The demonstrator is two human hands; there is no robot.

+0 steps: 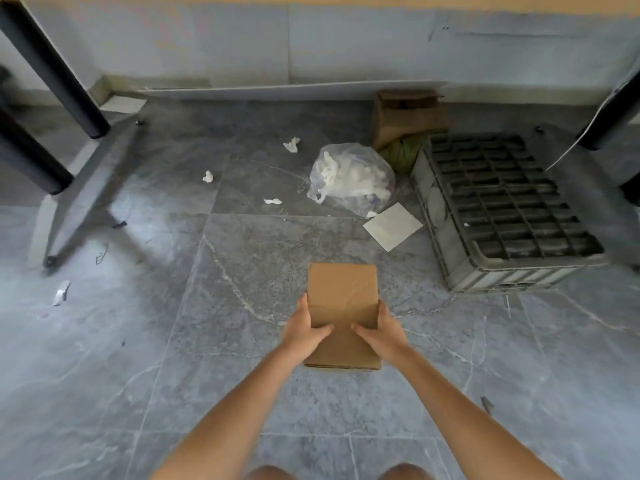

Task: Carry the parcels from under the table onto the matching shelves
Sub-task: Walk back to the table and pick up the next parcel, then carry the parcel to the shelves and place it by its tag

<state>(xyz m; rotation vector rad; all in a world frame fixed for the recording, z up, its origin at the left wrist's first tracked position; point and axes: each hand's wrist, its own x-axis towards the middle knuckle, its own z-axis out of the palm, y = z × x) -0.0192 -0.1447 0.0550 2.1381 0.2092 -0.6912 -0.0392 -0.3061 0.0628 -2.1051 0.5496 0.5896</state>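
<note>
A flat brown cardboard parcel is in the lower middle of the head view, over the grey tiled floor. My left hand grips its left edge with the thumb on top. On the opposite edge my right hand does the same. Both forearms reach in from the bottom. Whether the parcel rests on the floor or is lifted off it I cannot tell. Another brown cardboard box, open and crumpled, stands against the far wall under the table.
A grey plastic crate lies at the right. A clear bag of white scraps, a white sheet and bits of paper litter the floor. Black table legs stand left, another leg right.
</note>
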